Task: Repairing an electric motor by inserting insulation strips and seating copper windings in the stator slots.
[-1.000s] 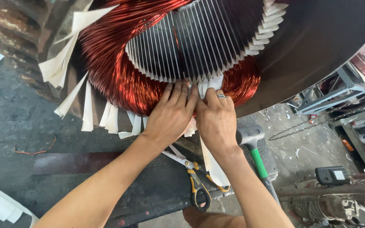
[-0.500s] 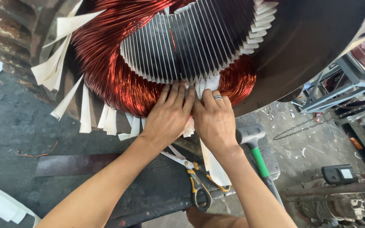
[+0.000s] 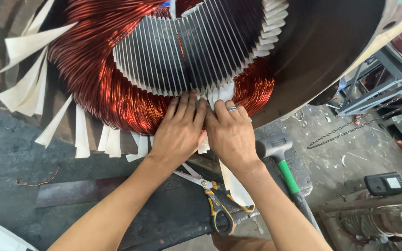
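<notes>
Both hands are pressed flat on the copper coil [image 3: 117,100] of a big motor stator [image 3: 196,51], seen from the head camera. Nothing is gripped by the left hand [image 3: 178,132]; its fingers are stretched out and laid side by side on the shiny red wire. The right hand [image 3: 231,135] is also laid open, with a ring on one finger, and its fingertips are pushed against the white paper strips [image 3: 222,93] at the edge of the grey slots. The two hands are touching each other at the thumbs.

More white paper strips [image 3: 29,88] are seen sticking out of the coil, off to the left of the left hand. Below the wrists, scissors with yellow and black handles [image 3: 212,204] are lying on the dark bench [image 3: 70,195]. A hammer with a green handle [image 3: 284,167] is lying just to the right of the right wrist. A small dark meter [image 3: 387,183] is well apart, far to the right.

To do this pressing well, the wire should probably be pushed with flat fingers, not nails, so the thin coat is not scratched. The paper should likely be kept straight between wire and metal.
</notes>
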